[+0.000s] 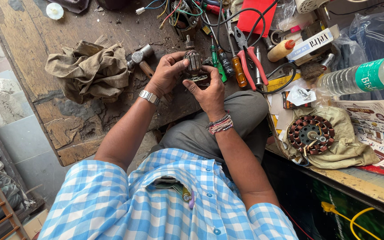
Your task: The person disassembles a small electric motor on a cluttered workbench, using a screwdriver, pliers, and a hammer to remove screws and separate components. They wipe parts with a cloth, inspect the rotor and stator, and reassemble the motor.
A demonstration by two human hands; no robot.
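Worn wooden bench bears crumpled rag; hammer; screwdrivers; red-handled pliers.

A blue-and-white checked shirt, grey trousers, red-handled pliers, an orange-handled screwdriver, a green-handled screwdriver, a khaki rag, a copper-brown wound stator, a green-labelled clear bottle and a worn brown tabletop show.

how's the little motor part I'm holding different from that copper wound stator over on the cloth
The small motor part is dark and narrow, gripped between the left hand and right hand; the stator is a wide flat ring, untouched. The part is held above the worn wooden bench; the stator lies on an olive cloth. Both look like motor components.
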